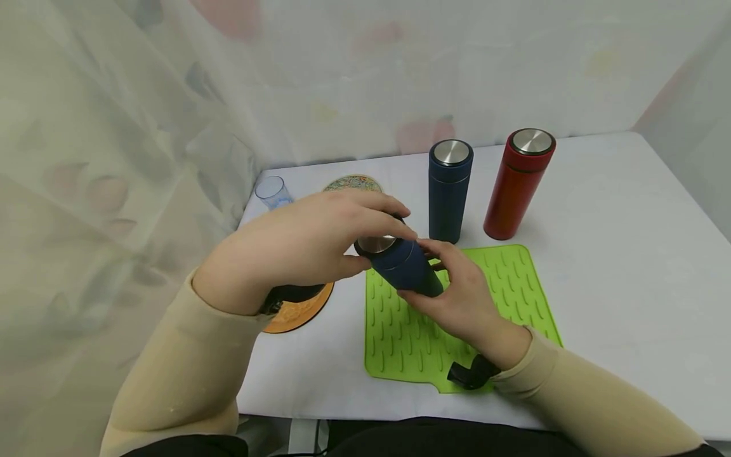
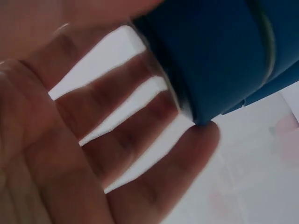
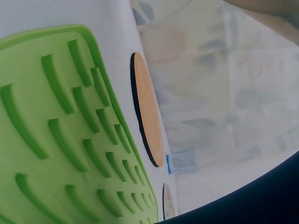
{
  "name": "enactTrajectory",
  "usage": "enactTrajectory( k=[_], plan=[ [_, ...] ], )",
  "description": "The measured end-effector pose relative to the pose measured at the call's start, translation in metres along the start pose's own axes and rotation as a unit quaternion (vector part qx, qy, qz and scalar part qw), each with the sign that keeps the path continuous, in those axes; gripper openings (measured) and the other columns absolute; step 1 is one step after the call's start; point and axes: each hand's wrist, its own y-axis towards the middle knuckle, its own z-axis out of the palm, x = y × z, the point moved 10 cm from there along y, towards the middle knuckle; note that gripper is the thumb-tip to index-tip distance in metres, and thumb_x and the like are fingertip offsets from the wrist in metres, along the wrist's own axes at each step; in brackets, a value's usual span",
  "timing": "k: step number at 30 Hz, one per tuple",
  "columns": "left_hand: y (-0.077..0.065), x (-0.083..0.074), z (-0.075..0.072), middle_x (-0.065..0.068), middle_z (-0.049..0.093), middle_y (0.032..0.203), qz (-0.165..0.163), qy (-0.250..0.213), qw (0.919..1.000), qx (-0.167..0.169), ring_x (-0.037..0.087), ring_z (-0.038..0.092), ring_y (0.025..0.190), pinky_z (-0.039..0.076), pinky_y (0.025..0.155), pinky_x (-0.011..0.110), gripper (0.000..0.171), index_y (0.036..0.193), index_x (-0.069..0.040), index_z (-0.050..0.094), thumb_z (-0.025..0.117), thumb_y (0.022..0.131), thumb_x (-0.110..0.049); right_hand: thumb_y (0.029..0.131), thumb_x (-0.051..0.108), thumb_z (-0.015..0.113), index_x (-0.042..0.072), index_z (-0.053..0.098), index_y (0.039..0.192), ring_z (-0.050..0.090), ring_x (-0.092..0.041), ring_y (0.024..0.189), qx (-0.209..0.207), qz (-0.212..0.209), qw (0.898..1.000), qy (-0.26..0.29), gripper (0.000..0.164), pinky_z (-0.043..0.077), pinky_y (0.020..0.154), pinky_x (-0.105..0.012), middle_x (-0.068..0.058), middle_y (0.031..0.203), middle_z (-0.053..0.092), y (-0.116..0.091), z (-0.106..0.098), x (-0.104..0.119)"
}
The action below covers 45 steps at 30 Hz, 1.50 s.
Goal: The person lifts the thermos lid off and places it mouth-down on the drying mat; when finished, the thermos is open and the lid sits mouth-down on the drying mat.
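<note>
Mat [image 1: 408,349], green, at 4 o'clock from held flask [image 1: 412,270]. Held flask tilts over mat, steel top toward 10 o'clock; cannot tell if base touches mat. Right hand [image 1: 459,295] grips body between thumb and fingers; left hand [image 1: 322,235] pinches top end, fingers spread apart. Orange disc [image 1: 296,317] at 8. Farther: red flask [image 1: 517,190] at 2, blue flask [image 1: 449,200] at 1, both standing; glass [image 1: 273,189] at 10, patterned disc [image 1: 355,182] at 11.

My left hand [image 1: 322,233] hides parts of the tilted blue bottle [image 1: 402,265], the patterned disc [image 1: 355,182] and the orange disc [image 1: 305,312]; in my left wrist's view, 2 edges, top and right, crop that bottle.
</note>
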Motion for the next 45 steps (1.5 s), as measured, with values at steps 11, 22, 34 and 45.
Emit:
enactTrajectory(
  k=[11, 22, 34, 45],
  plan=[
    [0.004, 0.018, -0.004, -0.009, 0.064, 0.113, -0.1, 0.055, 0.9919, -0.057, 0.008, 0.059, 0.099, 0.051, 0.087, 0.032, 0.065, 0.132, -0.02, 0.066, 0.075, 0.083, -0.062, 0.071, 0.02, 0.093, 0.008, 0.056, 0.138, 0.063, -0.02, 0.111, -0.003, -0.005, 1.0, -0.002, 0.078, 0.058, 0.082, -0.046, -0.006, 0.127, 0.065, -0.004, 0.001, 0.002],
    [0.001, 0.001, 0.004, 0.001, 0.058, 0.142, 0.012, -0.007, 0.9998, -0.016, 0.017, 0.056, 0.124, 0.049, 0.1, 0.038, 0.05, 0.133, -0.021, 0.068, 0.081, 0.085, -0.01, 0.069, 0.019, 0.094, 0.007, 0.055, 0.139, 0.064, -0.022, 0.112, -0.003, 0.004, 1.0, 0.001, 0.08, 0.058, 0.082, -0.048, -0.008, 0.128, 0.065, -0.006, -0.002, 0.0],
    [0.003, 0.026, -0.005, -0.008, 0.067, 0.103, -0.136, 0.092, 0.9832, -0.08, 0.009, 0.06, 0.086, 0.052, 0.071, 0.034, 0.065, 0.126, -0.02, 0.066, 0.065, 0.086, -0.07, 0.071, 0.021, 0.093, 0.012, 0.055, 0.14, 0.063, -0.02, 0.113, 0.011, 0.005, 1.0, 0.0, 0.079, 0.058, 0.082, -0.048, -0.005, 0.129, 0.065, -0.005, 0.001, 0.002],
    [-0.008, 0.0, 0.009, -0.009, 0.026, 0.166, 0.022, -0.025, 0.9991, 0.027, 0.017, 0.019, 0.155, 0.039, 0.114, 0.043, 0.091, 0.155, -0.03, 0.044, 0.089, 0.078, -0.013, 0.07, 0.021, 0.094, 0.008, 0.055, 0.139, 0.064, -0.023, 0.114, 0.011, 0.015, 1.0, -0.006, 0.081, 0.058, 0.083, -0.049, -0.008, 0.129, 0.064, -0.003, -0.001, -0.001]
  ],
)
